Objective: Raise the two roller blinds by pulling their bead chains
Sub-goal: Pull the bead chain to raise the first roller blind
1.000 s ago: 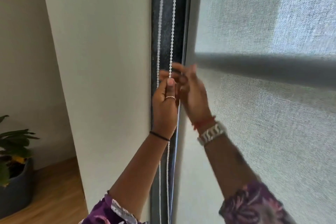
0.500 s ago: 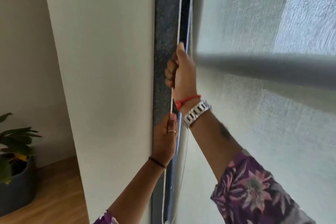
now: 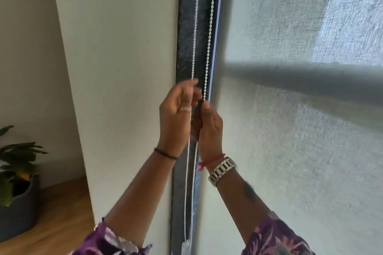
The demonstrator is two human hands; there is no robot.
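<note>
White plastic beads are what we are working with: the bead chain (image 3: 209,47) is hanging as two near-vertical strands against the dark window frame (image 3: 184,37), just left of the roller blind (image 3: 290,151). The strands are running straight up out of the top of the view and down past our wrists, so the long axis of the thing is the up-and-down line directly in front of us, between our two hands.

Our right hand (image 3: 210,128) is closing thumb and finger on the right-hand strand, pinching it just below where it is coming down from above; that strand is disappearing into the grip. Our left hand (image 3: 176,118) is sitting beside it at about the same height, fingers loosely curled and partly spread around the left-hand strand. It is blurred, so we cannot tell whether it is really gripping or only brushing the beads.

The blind fabric is covering the glass all the way down the view; a dark horizontal band is showing through it, and we cannot say whether that is a bottom bar or something behind the fabric. We are judging the raising as unfinished.

The next pull is turning on that vertical line: the right hand is nearer the strand it is holding, and we are reckoning the draw should go straight down along the chain, not outward.
</note>
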